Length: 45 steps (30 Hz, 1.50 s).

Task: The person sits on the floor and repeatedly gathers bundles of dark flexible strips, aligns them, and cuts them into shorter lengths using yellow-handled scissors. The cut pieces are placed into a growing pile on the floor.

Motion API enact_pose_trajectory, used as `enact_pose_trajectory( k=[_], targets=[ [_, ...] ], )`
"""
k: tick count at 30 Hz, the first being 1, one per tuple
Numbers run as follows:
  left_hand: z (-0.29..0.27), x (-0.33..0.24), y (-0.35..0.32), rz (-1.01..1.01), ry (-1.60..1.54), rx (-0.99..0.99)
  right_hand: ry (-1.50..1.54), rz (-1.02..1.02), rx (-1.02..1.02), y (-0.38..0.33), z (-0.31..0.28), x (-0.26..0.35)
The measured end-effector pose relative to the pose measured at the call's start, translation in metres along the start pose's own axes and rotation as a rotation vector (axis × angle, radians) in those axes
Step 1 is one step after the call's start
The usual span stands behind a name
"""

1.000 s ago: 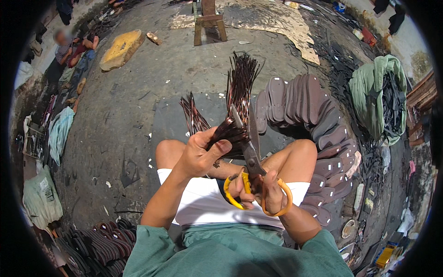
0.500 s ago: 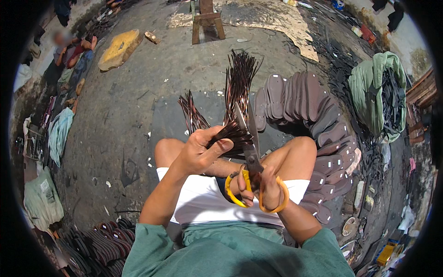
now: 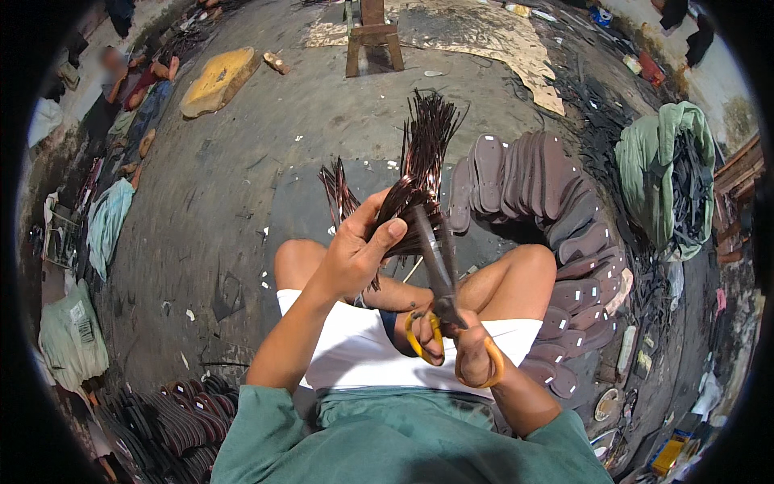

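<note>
My left hand (image 3: 357, 252) is closed around a bundle of thin, shiny dark-brown strips (image 3: 398, 211) above my crossed legs. My right hand (image 3: 470, 348) grips large scissors (image 3: 439, 266) by their yellow-orange handles. Their blades point away from me and lie against the right side of the held strips. Just beyond, a taller sheaf of similar strips (image 3: 427, 133) fans upward; where it meets the held bundle cannot be made out. A smaller bunch of strips (image 3: 337, 189) lies to the left, partly behind my left hand.
Brown shoe soles (image 3: 528, 173) stand and lie in a curved row at my right. Behind them is a green sack (image 3: 663, 153) of black scraps. More soles (image 3: 173, 427) lie at lower left. A yellow block (image 3: 222, 79), a wooden stool (image 3: 373, 40) and a seated person (image 3: 137, 85) are farther off.
The scissor blades, spread apart earlier, are now closer together. My right hand has moved slightly nearer me, and the held strips show more spread around my left hand.
</note>
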State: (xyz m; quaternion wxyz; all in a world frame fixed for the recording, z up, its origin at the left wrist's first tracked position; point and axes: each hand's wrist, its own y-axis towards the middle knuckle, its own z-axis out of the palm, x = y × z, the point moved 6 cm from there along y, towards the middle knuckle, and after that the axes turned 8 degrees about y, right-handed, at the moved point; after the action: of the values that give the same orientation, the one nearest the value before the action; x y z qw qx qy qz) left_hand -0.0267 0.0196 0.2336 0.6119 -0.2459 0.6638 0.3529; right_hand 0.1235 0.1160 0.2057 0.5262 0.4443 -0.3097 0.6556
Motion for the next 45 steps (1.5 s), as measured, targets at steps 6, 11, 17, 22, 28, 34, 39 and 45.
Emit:
enact_pose_trajectory(
  k=[6,11,17,22,28,34,39,45],
  targets=[
    [0.006,0.001,-0.006,0.060,0.050,0.069,0.224,0.091,-0.042,0.005,-0.001,-0.004],
    [0.017,-0.005,-0.010,0.205,0.386,0.215,0.404,0.120,-0.109,0.014,0.000,0.003],
    [0.020,-0.003,-0.010,0.245,0.263,0.177,0.396,0.096,-0.107,0.013,0.000,-0.009],
    [0.012,0.016,-0.014,0.067,0.245,0.176,0.296,0.019,-0.140,0.012,-0.007,-0.025],
    [-0.036,0.068,0.008,-0.157,0.274,-0.245,0.360,0.039,-0.527,0.018,-0.052,-0.038],
    [-0.141,0.151,0.050,-0.557,-0.252,-0.574,-0.962,0.232,-0.512,0.069,-0.134,-0.086],
    [-0.198,0.199,0.088,-0.596,-0.059,-0.723,-1.113,0.448,-0.434,0.113,-0.151,-0.146],
    [-0.232,0.308,0.113,-0.717,0.268,-0.322,-1.062,0.200,-0.298,0.153,-0.164,-0.229]
  ],
)
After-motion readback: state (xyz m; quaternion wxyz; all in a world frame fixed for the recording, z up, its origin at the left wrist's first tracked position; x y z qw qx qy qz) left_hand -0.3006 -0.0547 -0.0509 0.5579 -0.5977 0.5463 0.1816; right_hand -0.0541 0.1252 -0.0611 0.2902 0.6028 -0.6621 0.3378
